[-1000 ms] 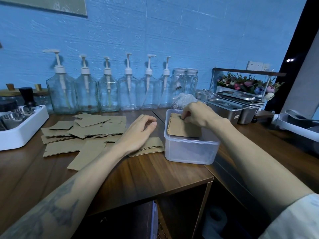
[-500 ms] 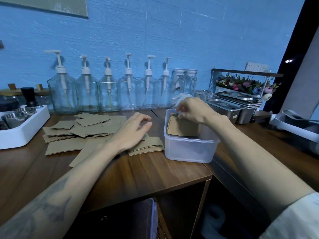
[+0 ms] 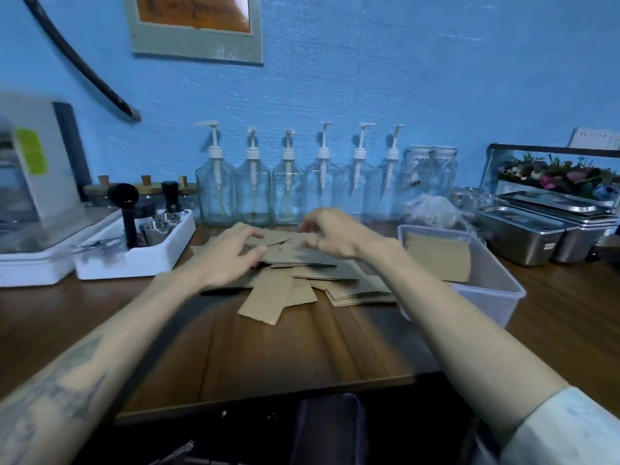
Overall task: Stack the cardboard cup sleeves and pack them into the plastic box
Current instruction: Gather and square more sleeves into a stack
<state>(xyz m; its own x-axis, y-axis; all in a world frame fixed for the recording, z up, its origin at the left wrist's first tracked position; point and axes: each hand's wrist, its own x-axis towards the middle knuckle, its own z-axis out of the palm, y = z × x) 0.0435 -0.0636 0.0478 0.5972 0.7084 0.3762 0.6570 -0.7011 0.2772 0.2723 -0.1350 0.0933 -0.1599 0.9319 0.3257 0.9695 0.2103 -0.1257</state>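
I have both hands over the loose pile of flat brown corrugated cardboard cup sleeves (image 3: 302,280) spread on the dark wood-grain counter (image 3: 268,357). My left hand (image 3: 228,255) lies palm down on the left part of the pile, fingers spread and nearly straight, their tips touching the top sheets; nothing is gripped in it. My right hand (image 3: 330,234) hovers just above the far middle of the pile with its fingers curled inward. The picture is blurred there, so I cannot tell whether it pinches a sleeve or holds nothing.

To the right of the pile, just beside its edge, stands the translucent rectangular plastic box (image 3: 493,286). A small batch of brown sleeves (image 3: 439,255) already stands inside it, leaning against the far left wall.

Along the blue wall behind the pile runs a row of clear glass pump bottles (image 3: 288,193) with white pumps. On the left of the counter sits a white tray (image 3: 134,260) holding small metal cups and a black-handled tool. On the far right are lidded stainless steel pans (image 3: 523,233).
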